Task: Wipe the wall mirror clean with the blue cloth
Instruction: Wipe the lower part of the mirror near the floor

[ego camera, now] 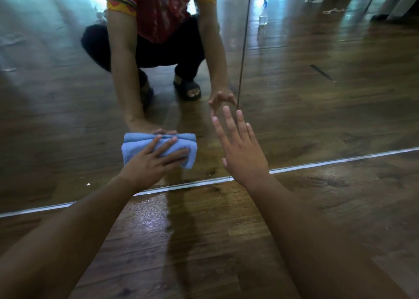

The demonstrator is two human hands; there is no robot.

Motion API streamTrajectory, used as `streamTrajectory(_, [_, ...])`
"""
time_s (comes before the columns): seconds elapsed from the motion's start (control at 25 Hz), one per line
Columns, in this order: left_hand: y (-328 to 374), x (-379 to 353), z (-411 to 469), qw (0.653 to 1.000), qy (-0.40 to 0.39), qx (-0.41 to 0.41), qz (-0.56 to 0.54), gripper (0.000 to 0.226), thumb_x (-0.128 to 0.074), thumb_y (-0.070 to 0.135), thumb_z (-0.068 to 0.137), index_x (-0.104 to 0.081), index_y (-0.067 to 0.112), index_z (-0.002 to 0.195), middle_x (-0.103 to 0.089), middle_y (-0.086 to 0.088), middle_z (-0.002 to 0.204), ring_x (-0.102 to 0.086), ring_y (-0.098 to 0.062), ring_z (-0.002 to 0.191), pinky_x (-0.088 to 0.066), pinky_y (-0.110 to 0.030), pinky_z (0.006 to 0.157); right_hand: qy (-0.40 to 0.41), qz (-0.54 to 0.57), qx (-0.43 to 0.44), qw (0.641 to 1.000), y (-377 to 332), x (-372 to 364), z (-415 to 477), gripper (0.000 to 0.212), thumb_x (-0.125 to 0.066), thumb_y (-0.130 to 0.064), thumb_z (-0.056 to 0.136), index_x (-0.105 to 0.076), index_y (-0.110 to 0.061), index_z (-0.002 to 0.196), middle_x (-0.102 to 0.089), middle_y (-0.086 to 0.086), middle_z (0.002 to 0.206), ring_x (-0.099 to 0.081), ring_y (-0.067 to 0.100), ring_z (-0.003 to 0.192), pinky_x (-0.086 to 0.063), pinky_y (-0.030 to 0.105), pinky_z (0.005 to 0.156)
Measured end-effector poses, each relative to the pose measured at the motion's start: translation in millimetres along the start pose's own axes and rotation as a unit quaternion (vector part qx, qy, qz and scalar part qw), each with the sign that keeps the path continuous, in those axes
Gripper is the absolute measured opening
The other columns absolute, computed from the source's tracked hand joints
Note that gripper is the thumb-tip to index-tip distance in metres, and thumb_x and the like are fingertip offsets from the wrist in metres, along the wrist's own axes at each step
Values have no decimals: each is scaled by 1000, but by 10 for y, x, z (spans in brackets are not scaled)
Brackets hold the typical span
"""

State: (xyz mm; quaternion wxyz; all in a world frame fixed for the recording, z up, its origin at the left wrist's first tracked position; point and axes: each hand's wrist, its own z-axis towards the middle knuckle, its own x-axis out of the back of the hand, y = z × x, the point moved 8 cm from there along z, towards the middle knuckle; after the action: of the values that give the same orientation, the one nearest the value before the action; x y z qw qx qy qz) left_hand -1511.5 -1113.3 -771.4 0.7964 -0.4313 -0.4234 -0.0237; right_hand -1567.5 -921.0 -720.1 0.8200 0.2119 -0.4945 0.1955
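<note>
Wall mirror (317, 94) wiping looks partway done to me: my left grip (156, 160), fingers flat and spread, presses the folded blue cloth (136, 149) on the glass low near the floor (226, 242), my right grip (240, 149) is open and empty beside it, and hazy smears upper left want wiping

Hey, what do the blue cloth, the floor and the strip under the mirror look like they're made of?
Blue cloth: soft, matte fabric, possibly microfibre; thick folded layers that bulge softly. Floor: wood or wood-look laminate, glossy; plank grain and sheen. Strip under the mirror: seems polished metal, bright and reflective; can't be sure.
</note>
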Motion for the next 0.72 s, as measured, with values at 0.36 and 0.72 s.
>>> streamTrajectory(0.36, [-1202,892,-107,970,147,194,11,48,-32,2,105,-52,18,146,-44,-10,154,-32,-46,141,-31,-72,108,42,0,27,999,-519,329,364,113,-82,-30,79,-9,-15,164,13,12,168,0,40,156,-17,49,123])
streamTrajectory(0.72, [-790,509,-280,975,158,156,4,45,-37,4,106,-55,21,144,-43,-4,155,-35,-40,142,-31,-59,115,13,-13,38,999,-768,3,387,111,-75,-28,87,5,-20,163,24,9,167,14,37,154,-18,62,122])
